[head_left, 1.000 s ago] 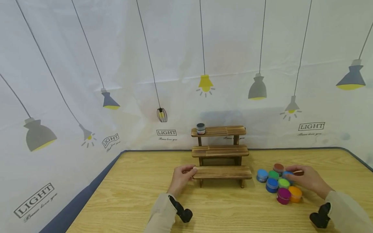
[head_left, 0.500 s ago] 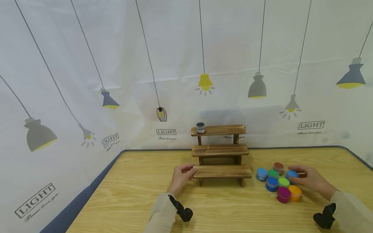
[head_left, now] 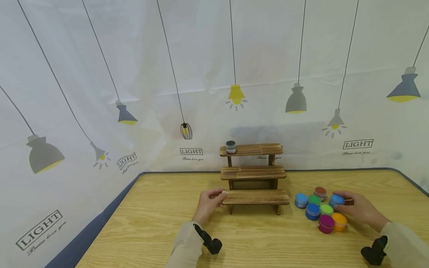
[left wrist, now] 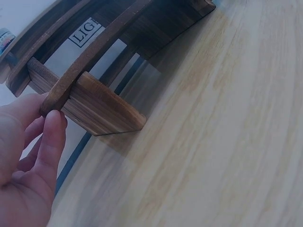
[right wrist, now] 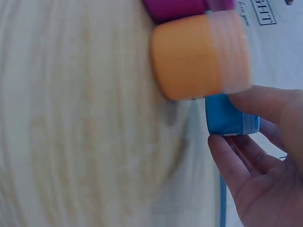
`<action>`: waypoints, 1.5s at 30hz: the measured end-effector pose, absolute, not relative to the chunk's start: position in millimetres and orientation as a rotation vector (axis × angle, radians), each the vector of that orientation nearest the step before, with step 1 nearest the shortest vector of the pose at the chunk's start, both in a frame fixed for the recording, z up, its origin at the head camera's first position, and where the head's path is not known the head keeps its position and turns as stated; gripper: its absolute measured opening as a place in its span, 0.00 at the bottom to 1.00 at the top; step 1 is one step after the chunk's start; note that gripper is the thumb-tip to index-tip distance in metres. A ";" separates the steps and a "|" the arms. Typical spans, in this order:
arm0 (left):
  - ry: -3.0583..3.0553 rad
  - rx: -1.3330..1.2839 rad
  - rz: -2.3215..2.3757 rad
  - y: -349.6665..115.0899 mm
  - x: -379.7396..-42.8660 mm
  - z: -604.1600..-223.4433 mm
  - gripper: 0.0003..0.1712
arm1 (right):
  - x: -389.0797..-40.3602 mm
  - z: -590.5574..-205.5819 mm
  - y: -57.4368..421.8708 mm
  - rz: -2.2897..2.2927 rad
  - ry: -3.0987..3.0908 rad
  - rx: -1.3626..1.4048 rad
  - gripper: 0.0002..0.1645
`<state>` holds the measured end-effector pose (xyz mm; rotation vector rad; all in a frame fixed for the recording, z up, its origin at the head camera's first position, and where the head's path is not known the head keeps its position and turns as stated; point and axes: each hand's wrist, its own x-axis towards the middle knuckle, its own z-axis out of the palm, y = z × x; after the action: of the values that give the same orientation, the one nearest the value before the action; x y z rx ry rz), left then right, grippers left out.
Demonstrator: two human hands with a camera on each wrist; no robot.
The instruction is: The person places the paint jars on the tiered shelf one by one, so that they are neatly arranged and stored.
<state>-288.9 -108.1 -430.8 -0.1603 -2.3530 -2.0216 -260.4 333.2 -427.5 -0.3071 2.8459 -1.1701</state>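
Note:
A three-step wooden display stand point(head_left: 254, 197) stands mid-table against the backdrop. My left hand point(head_left: 208, 205) pinches the left end of its lowest board, thumb and fingertips at the rounded edge point(left wrist: 53, 101) in the left wrist view. To the right, a light blue paint jar point(head_left: 336, 200) is in my right hand point(head_left: 361, 211), gripped from its right side between thumb and fingers. The right wrist view has this blue jar point(right wrist: 225, 116) partly behind an orange jar point(right wrist: 199, 54). A dark-lidded jar point(head_left: 231, 147) sits at the left of the top board.
Several more small jars cluster left of my right hand: brown point(head_left: 320, 192), green point(head_left: 314, 201), light blue point(head_left: 301, 201), dark blue point(head_left: 313, 211), lime point(head_left: 326, 210) and purple point(head_left: 326, 224). A lamp-printed white cloth point(head_left: 207, 111) rises behind the wooden table point(head_left: 161, 190).
My right hand has shifted slightly right with the blue jar, widening its distance from the brown and green jars. The left hand stays on the stand.

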 end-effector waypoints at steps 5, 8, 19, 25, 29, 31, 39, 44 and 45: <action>-2.340 -0.165 -2.029 -107.8 -287.1 -430.7 0.19 | -257.9 -417.9 336.0 -1.147 2.900 -0.293 0.35; -2.339 -0.160 -2.028 -108.0 -287.9 -431.0 0.19 | -256.2 -408.7 334.8 -1.140 2.952 -0.327 0.35; -2.381 -0.140 -2.007 -108.0 -291.3 -430.4 0.18 | -254.2 -364.3 312.6 -1.140 3.002 -0.479 0.32; -2.410 -0.182 -1.981 -107.9 -290.3 -429.0 0.17 | -255.6 -340.9 291.0 -1.084 3.042 -0.648 0.30; -2.410 -0.189 -1.971 -109.0 -289.8 -428.0 0.17 | -258.7 -326.2 269.8 -1.082 3.032 -0.756 0.28; -2.409 -0.185 -1.968 -109.6 -289.9 -427.5 0.17 | -261.8 -320.8 257.9 -1.106 3.000 -0.798 0.29; -2.404 -0.179 -1.989 -110.5 -289.3 -427.8 0.18 | -275.6 -311.2 209.4 -1.174 2.888 -0.942 0.29; -2.383 -0.207 -2.018 -108.5 -281.5 -416.5 0.18 | -288.3 -304.3 187.0 -1.161 2.913 -0.955 0.28; -2.382 -0.212 -2.014 -107.8 -279.1 -413.1 0.18 | -291.2 -303.3 183.3 -1.167 2.915 -0.959 0.28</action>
<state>-279.1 -107.8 -413.1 -0.2123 -2.3822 -2.0143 -291.2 183.3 -303.3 -0.9586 2.9155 -1.1669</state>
